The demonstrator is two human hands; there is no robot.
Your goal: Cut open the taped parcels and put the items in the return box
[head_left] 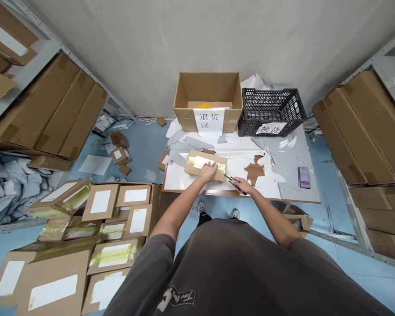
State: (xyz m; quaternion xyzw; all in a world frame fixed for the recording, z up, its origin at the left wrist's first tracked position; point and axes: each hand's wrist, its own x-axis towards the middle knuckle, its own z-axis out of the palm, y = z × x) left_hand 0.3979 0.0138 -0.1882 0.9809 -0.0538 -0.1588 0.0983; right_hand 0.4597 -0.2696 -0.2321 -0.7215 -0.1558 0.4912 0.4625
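Observation:
A small cardboard box [191, 169] with yellow tape and a white label lies on the table near its front edge. My left hand [208, 172] grips it from above, fingers bent over the taped top. In my right hand [240, 184] is a utility knife [231, 178], black with yellow, its tip close to the box's right end. Whether the blade touches the cardboard, I cannot tell. Torn white paper covers much of the table [291, 164] around the box.
Behind stand a large open carton [184, 115] with a paper sign and a black plastic crate [272, 107]. A phone [304, 177] lies at the table's right. Several labelled boxes [100, 202] are piled at left. Shelves with long cartons [355, 127] flank both sides.

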